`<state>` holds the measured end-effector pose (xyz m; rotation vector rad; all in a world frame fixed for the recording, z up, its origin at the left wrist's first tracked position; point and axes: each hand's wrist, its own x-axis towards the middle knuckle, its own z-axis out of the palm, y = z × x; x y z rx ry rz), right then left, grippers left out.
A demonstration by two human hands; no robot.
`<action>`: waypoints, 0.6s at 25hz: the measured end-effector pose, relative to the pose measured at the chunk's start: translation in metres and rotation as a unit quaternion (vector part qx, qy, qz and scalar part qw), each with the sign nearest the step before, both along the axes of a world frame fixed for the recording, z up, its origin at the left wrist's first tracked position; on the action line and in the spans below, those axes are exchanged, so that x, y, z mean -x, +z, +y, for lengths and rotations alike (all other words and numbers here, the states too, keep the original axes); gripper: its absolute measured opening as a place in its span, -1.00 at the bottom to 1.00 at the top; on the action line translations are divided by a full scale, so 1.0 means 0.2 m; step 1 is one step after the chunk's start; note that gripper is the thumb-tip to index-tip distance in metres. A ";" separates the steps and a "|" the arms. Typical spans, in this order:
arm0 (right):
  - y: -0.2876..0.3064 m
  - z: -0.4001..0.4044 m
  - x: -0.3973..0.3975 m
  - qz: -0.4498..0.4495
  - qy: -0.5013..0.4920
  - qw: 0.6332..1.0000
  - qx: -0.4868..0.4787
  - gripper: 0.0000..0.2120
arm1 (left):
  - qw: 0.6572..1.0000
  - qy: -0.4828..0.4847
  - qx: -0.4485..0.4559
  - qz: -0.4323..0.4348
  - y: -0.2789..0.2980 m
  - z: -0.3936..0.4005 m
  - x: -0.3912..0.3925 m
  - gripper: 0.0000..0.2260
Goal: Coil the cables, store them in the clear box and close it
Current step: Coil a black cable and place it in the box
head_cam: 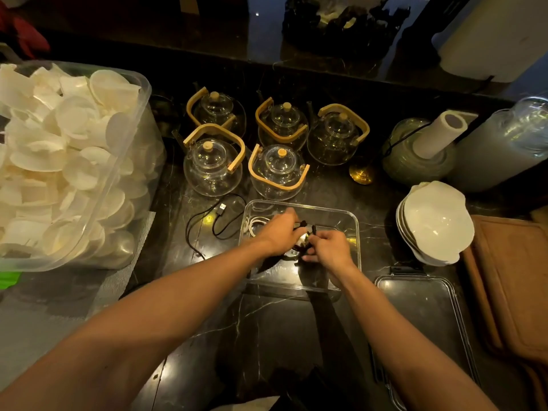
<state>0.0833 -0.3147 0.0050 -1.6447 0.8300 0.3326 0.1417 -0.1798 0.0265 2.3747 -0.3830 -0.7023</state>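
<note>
A clear box point(353, 229) stands open on the dark counter in the middle. Inside its left end lies a coiled white cable point(252, 228). Over the box, my left hand point(278, 232) and my right hand point(329, 247) both grip a dark cable bundle point(305, 232) with a pale piece showing between them. A loose black USB cable point(207, 223) lies uncoiled on the counter just left of the box. The box's clear lid point(421, 318) lies flat to the lower right.
Several glass teapots point(275, 170) with wooden handles stand behind the box. A big clear tub of white shells point(59, 161) fills the left. Stacked white bowls point(436, 221), a paper roll point(439, 134) and a brown board point(510, 280) are on the right.
</note>
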 end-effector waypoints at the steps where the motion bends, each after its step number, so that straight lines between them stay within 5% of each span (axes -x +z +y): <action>1: -0.02 0.00 -0.01 0.005 -0.025 1.000 -0.010 -0.80 | 1.000 0.013 -0.002 -0.005 -0.01 -0.02 0.00 -0.75; 9: -0.11 0.04 -0.04 -0.003 -0.163 0.986 -0.045 -0.86 | 0.997 -0.013 -0.017 -0.078 -0.11 -0.02 0.00 -0.80; 15: -0.12 0.05 -0.05 -0.002 -0.109 0.994 0.011 -0.85 | 0.984 -0.050 -0.051 -0.164 -0.16 0.04 0.04 -0.77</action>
